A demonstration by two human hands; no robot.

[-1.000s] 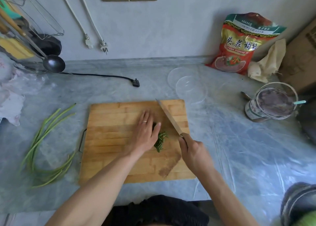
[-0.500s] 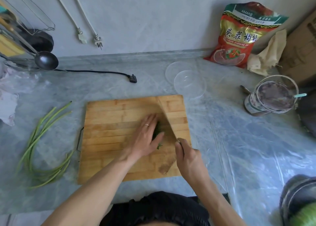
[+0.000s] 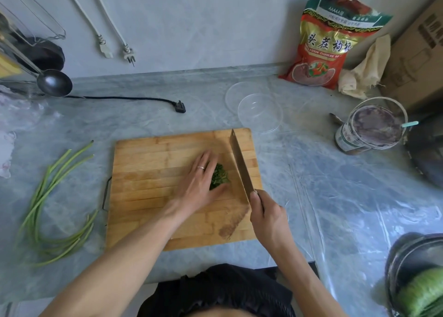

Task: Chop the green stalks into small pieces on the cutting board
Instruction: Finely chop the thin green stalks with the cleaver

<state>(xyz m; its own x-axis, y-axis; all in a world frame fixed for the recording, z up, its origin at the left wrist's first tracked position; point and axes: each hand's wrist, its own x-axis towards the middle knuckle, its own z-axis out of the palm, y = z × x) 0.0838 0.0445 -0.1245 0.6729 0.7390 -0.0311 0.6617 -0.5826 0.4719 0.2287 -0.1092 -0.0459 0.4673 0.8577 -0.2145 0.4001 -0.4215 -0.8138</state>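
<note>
A wooden cutting board (image 3: pixel 148 196) lies on the grey marble counter. A small heap of chopped green pieces (image 3: pixel 220 176) sits right of its middle. My left hand (image 3: pixel 201 181) lies flat on the board with straight fingers against the heap's left side, the thumb below it. My right hand (image 3: pixel 266 214) grips the handle of a cleaver (image 3: pixel 241 163), whose blade stands edge-down on the board just right of the heap. Several long uncut green stalks (image 3: pixel 51 196) lie on the counter left of the board.
Two clear plastic bowls (image 3: pixel 260 113) sit behind the board. A black plug and cord (image 3: pixel 179 106) lie at the back. A red bag (image 3: pixel 328 41), a cloth, a box and a jar (image 3: pixel 366 127) stand at right. A ladle (image 3: pixel 54 83) hangs at left.
The cleaver has shifted right, away from the heap, uncovering the chopped greens. My left hand has stayed against the heap. The camera view has tilted slightly.
</note>
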